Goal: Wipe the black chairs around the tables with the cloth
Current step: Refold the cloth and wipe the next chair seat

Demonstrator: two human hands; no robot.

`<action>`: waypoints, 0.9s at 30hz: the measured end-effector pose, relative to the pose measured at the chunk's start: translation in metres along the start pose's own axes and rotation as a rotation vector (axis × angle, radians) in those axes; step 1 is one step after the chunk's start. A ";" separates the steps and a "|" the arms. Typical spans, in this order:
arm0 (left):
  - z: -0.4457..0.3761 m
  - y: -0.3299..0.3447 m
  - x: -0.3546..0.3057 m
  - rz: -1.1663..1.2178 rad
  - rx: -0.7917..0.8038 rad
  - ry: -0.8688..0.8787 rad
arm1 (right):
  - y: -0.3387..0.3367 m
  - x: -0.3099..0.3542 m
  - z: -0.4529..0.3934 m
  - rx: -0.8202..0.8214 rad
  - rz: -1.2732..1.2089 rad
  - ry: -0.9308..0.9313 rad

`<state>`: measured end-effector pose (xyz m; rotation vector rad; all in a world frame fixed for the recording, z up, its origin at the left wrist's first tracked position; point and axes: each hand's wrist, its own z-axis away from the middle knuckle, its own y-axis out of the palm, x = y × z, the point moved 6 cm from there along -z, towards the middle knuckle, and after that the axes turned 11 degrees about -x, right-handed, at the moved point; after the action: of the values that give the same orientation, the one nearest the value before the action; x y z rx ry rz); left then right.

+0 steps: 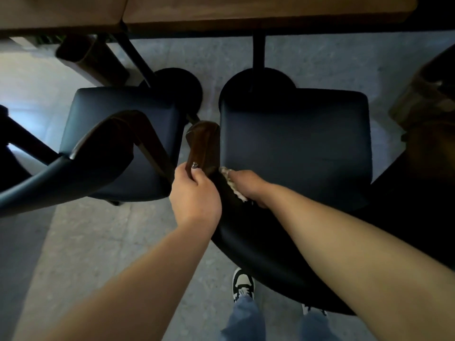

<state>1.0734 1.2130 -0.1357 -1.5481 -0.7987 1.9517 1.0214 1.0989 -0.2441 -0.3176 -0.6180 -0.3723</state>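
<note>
Pale crumpled cloth [232, 187] sits bunched under the right hand [248, 185], pressed on the inner backrest of the black padded chair with wooden armrests [295, 134], right of a matching black chair [118, 134]. Right fingers hidden; looks clamped on the cloth, can't confirm fully. Left hand [194, 193] curls around the brown wooden armrest [203, 143], steadying it. Risks: cloth slipping out into the seat crease if grip loosens; chair skidding on the grey concrete floor [98, 242] under pushing; armrests knocking the neighbour chair. No containers visible. Wooden tables [246, 11] stand beyond.
</note>
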 end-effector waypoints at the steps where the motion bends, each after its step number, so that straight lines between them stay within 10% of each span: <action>1: 0.000 0.000 0.000 -0.011 -0.004 0.005 | 0.000 0.000 -0.003 -0.022 0.049 -0.020; 13: 0.002 -0.005 -0.007 -0.094 -0.027 0.001 | -0.010 0.017 0.008 -0.174 0.052 -0.160; 24: 0.005 -0.008 -0.014 -0.157 -0.017 0.038 | -0.025 0.024 0.153 -0.073 0.172 -0.761; 27: 0.003 -0.006 -0.013 -0.220 -0.018 0.051 | -0.051 0.015 0.147 -0.059 0.035 -0.605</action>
<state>1.0735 1.2073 -0.1222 -1.4480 -0.9262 1.7440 0.9370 1.1083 -0.1128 -0.5032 -1.1930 -0.2577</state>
